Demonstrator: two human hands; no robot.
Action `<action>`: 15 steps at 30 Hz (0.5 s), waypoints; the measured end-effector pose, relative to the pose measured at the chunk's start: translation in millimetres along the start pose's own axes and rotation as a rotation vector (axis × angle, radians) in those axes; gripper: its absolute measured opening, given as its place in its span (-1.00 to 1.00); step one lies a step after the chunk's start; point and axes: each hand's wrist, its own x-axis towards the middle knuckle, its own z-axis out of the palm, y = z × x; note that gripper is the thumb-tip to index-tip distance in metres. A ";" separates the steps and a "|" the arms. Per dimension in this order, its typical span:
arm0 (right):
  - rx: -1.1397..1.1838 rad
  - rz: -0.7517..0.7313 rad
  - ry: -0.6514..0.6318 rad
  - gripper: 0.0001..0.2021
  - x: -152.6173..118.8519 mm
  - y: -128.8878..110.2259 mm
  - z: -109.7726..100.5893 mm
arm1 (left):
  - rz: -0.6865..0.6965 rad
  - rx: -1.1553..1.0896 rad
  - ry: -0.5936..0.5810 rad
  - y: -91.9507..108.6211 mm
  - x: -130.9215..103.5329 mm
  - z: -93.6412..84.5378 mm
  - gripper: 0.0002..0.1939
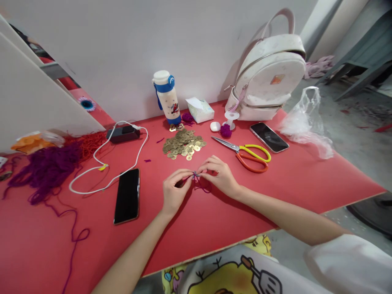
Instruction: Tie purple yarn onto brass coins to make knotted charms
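Fingertips of my left hand (176,190) and my right hand (220,177) meet above the red table, both pinching a thin purple cord (203,188). A small loop of the cord hangs below my fingers. Something small and bluish-grey shows where the fingertips meet; I cannot make out what it is. Just beyond my hands lies a heap of brass-coloured coins (183,143), some with holes. To the right of them rest scissors (245,153) with one yellow and one orange handle, blades pointing left.
On the left are a black phone (127,196), white cable (92,191), power bank (123,134) and purple yarn pile (49,167). Behind stand a bottle (168,98), tissue pack (200,111), spool (231,119) and white backpack (266,81). Another phone (269,137) and plastic bag (308,122) lie right.
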 end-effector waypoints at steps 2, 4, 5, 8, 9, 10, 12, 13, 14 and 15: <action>0.001 0.003 0.003 -0.86 -0.1 -0.1 0.4 | 0.003 0.000 0.005 -0.4 0.1 -0.1 -0.89; -0.001 -0.001 0.010 -0.85 -0.1 0.2 0.6 | 0.005 -0.001 0.008 -0.9 0.1 -0.2 -0.89; -0.001 -0.005 0.014 -0.84 0.0 0.5 0.5 | 0.004 -0.001 0.011 -1.1 0.0 -0.3 -0.89; 0.000 -0.020 0.030 -0.84 -0.3 1.3 0.2 | 0.003 0.005 0.014 -2.0 -0.6 -0.4 -0.89; 0.001 -0.026 0.034 -0.85 -0.5 1.3 0.2 | 0.003 0.007 0.014 -2.3 -0.9 -0.4 -0.89; 0.001 -0.031 0.037 -0.85 -0.8 1.3 0.2 | 0.003 0.009 0.013 -2.6 -1.1 -0.4 -0.89; 0.001 -0.038 0.037 -0.86 -1.7 0.9 0.5 | 0.004 0.006 0.014 -3.0 -1.2 -0.5 -0.89; 0.001 -0.038 0.035 -0.86 -2.2 0.6 0.8 | 0.004 0.003 0.018 -3.0 -1.2 -0.6 -0.88; 0.000 -0.037 0.033 -0.85 -2.8 0.3 1.1 | 0.003 -0.002 0.022 -2.9 -1.1 -0.8 -0.89; -0.002 -0.035 0.029 -0.85 -3.3 0.1 1.5 | 0.001 -0.007 0.029 -2.6 -0.9 -0.9 -0.89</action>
